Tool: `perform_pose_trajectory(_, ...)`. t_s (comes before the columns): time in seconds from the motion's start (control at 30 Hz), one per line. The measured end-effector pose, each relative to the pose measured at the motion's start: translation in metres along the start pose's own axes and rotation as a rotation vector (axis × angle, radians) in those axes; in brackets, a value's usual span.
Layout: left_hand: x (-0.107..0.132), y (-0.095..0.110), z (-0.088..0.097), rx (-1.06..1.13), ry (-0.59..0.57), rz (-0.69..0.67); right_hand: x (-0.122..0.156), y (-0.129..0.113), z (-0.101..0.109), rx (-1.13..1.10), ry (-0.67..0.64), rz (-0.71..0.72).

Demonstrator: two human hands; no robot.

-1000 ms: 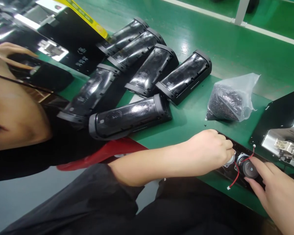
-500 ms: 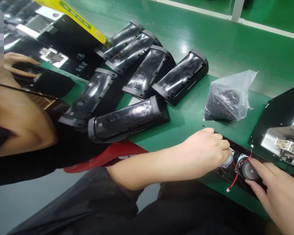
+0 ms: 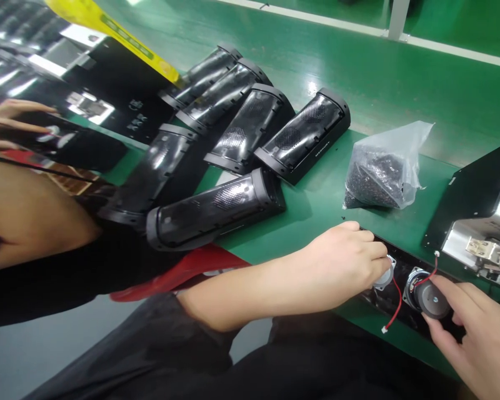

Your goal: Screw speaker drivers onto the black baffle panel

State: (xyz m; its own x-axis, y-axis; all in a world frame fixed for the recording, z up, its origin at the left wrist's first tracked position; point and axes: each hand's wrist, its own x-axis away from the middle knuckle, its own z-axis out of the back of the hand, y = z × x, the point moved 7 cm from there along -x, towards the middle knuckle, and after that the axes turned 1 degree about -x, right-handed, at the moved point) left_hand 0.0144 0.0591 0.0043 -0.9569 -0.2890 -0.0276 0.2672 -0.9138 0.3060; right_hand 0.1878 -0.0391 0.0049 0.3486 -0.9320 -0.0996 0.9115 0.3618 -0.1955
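Note:
My right hand [image 3: 469, 316] grips a round black-backed speaker driver [image 3: 432, 298] between thumb and fingers. The driver sits tilted on a long black speaker panel [image 3: 394, 316], and a short red wire [image 3: 431, 270] with a white plug rises from it. Over the panel's left end lies my left hand [image 3: 356, 255], its fingers curled down and their tips hidden. A second, pale round driver [image 3: 385, 276] is partly covered by those fingers. Its red wire [image 3: 399, 300] hangs toward the panel's near edge, ending in a white plug.
Several finished-looking black speaker boxes [image 3: 216, 208] lie on the green table to the left. A clear bag of small dark screws [image 3: 377, 175] stands behind my hands. Metal fixtures flank the table at right [image 3: 483, 239] and left. A co-worker's hand [image 3: 16, 119] works at far left.
The driver in my right hand has shifted slightly right and away from the pale driver. My left hand stays nearly in place. The co-worker's hand has moved, and the view has shifted a little.

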Motion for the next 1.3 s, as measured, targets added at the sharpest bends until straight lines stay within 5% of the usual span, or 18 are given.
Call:
perform_pose_trajectory(0.4,0.001,-0.004,0.003,0.086,0.011,0.012,0.002,0.002,-0.010,0.064,-0.060,0.187)
perform_pose_trajectory(0.6,0.001,-0.008,0.000,0.125,-0.009,0.019,0.015,0.003,-0.019,0.112,-0.088,0.027)
perform_pose_trajectory(1.3,0.009,-0.012,-0.004,0.127,0.068,-0.001,0.012,0.002,-0.022,0.091,-0.109,0.024)
